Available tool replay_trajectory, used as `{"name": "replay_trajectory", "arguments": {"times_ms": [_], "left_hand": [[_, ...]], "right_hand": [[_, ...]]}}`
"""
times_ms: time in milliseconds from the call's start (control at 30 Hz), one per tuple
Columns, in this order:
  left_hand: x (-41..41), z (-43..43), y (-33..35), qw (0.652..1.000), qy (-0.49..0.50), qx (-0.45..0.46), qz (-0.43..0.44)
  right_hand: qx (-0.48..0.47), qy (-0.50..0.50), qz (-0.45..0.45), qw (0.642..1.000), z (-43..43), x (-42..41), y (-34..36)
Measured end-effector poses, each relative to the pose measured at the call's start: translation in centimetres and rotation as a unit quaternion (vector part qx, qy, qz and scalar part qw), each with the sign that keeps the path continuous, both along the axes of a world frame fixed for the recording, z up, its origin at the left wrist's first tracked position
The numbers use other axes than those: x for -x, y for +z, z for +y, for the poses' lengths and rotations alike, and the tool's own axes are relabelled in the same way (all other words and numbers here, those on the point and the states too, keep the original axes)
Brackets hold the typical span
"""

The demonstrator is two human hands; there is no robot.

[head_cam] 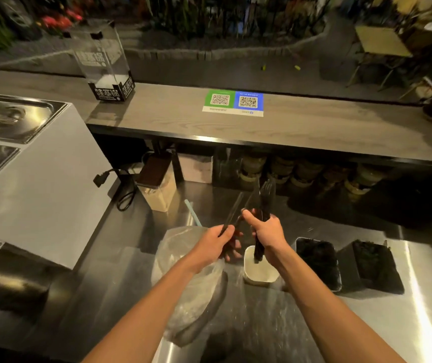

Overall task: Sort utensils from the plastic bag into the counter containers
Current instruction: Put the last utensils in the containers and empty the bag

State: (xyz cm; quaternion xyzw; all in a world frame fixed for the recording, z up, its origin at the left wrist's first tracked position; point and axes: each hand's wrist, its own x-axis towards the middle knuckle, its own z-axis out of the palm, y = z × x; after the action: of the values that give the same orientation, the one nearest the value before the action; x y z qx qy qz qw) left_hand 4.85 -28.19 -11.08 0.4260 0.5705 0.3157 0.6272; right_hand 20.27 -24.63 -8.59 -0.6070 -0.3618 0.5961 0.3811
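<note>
from where i stand, both hands are busy at the middle of the frame, just above the steel table (262, 323). the right hand (269, 231) has its fingers (248, 216) clenched round a bundle of black forks (265, 197). the bundle is held nearly upright, tines up toward the shelf and handle ends down. those lower ends hang over the mouth of the white container (262, 277), which sits on the table directly beneath that hand. i cannot tell whether they touch its floor.

the left hand (217, 242) grips a few thin black utensils (233, 213) that slant up and to the right, their tips close to the fork bundle. the blur keeps me from saying what kind they are.

the plastic bag (188, 289) lies crumpled on the table under the left forearm, lower centre-left, just beside the white container. to the right of the white container sit a black container (317, 263) and a second black container (377, 265), both seemingly filled with dark utensils.

my guess is that the forks go in next. the bundle's long axis points down into the white container, so the right hand, the nearer one, only needs to lower and loosen. the slanted pieces in the left hand probably belong elsewhere, perhaps across to the right.
</note>
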Motion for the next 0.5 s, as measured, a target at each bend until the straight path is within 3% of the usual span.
{"name": "replay_trajectory", "arguments": {"times_ms": [67, 133, 267, 367, 500], "left_hand": [[-1.4, 0.4, -0.1, 0.999, 0.024, 0.010, 0.034], [-2.3, 1.0, -0.2, 0.992, 0.032, -0.009, 0.122], [-4.1, 2.3, 1.4, 0.955, -0.103, -0.010, 0.277], [-6.6, 3.0, 3.9, 0.900, -0.234, -0.038, 0.366], [-9.1, 3.8, 6.6, 0.870, -0.318, -0.023, 0.376]], "right_hand": [[-0.032, -0.005, -0.015, 0.999, 0.0, -1.5, 0.5], [-0.074, 0.007, -0.034, 0.997, 0.1, -3.3, 1.1], [-0.141, 0.113, -0.136, 0.974, 0.7, -7.1, 2.0], [-0.184, 0.240, -0.266, 0.916, 1.7, -9.5, 2.3], [-0.240, 0.331, -0.451, 0.794, 2.5, -12.0, 3.0]]}}
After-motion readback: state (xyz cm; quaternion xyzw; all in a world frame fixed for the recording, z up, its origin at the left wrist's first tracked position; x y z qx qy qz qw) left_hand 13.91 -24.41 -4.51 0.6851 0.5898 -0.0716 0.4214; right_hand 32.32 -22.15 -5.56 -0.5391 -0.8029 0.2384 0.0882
